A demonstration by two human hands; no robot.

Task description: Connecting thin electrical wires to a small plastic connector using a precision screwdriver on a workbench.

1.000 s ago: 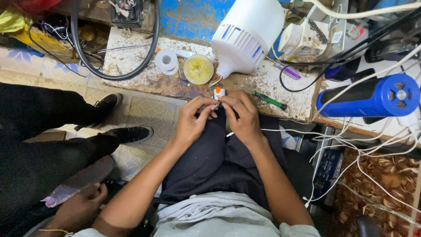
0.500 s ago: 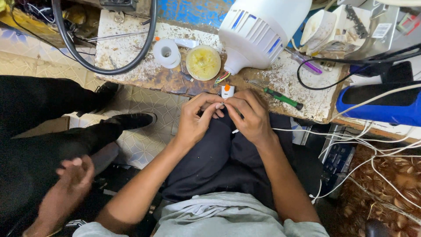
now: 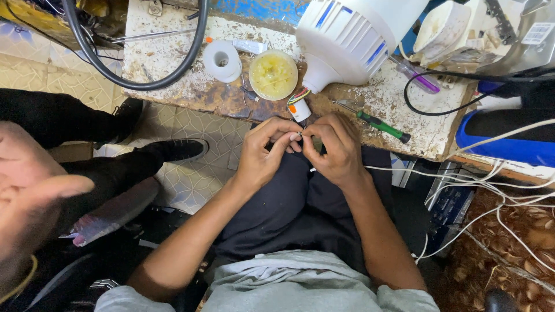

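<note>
Fingertips of the left hand (image 3: 263, 153) and right hand (image 3: 335, 150) pinch together on thin white wire (image 3: 404, 171) ends between them; a slip could, I judge, loosen the join.

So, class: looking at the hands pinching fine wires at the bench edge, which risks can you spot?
1. Both hands, left and right, pinch thin wire ends from the big lamp; a tug could snap them or drag the lamp off the bench.
2. The screwdriver lies near the edge and might get knocked off.
3. Loose white cables could snag an arm.
</note>
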